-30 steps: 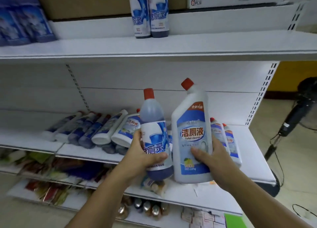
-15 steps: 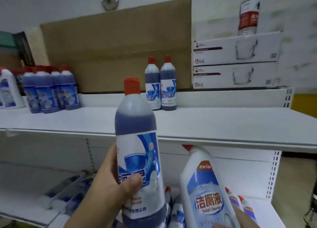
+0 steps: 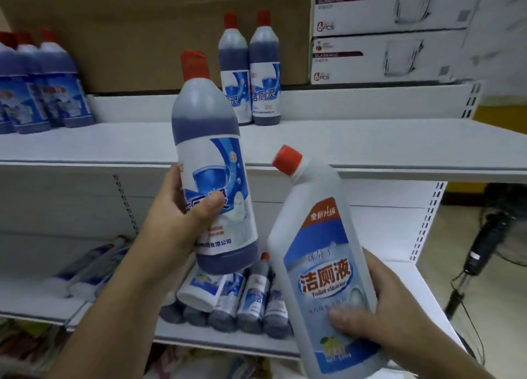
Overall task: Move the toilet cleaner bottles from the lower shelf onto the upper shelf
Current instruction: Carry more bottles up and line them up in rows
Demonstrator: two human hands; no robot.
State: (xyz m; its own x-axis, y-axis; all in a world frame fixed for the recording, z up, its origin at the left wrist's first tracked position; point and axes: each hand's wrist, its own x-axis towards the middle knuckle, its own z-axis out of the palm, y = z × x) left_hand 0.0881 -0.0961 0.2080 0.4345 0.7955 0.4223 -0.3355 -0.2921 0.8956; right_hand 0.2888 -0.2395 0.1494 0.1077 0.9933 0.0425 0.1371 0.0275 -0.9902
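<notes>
Curls the left hand round the dark blue bottle, thumb pressed across the front label, other fingers hidden behind it. Holds it nearly upright, red cap up, in front of the edge of the upper shelf, base in the air above the lower shelf. Wraps the right hand round the low part of the white bottle, thumb flat on the label, fingers curled round its far side. Leans it so the angled red cap points up and left, level with the upper shelf lip. Brings the two held bottles close together; contact between them not discernible. Covers part of the lying bottles on the lower shelf. Shows two standing bottles at the back of the upper shelf, a bottle cluster cut off at left, brown cardboard behind, stacked white boxes cut off at top, blurred goods below, and a fan stand at far right
</notes>
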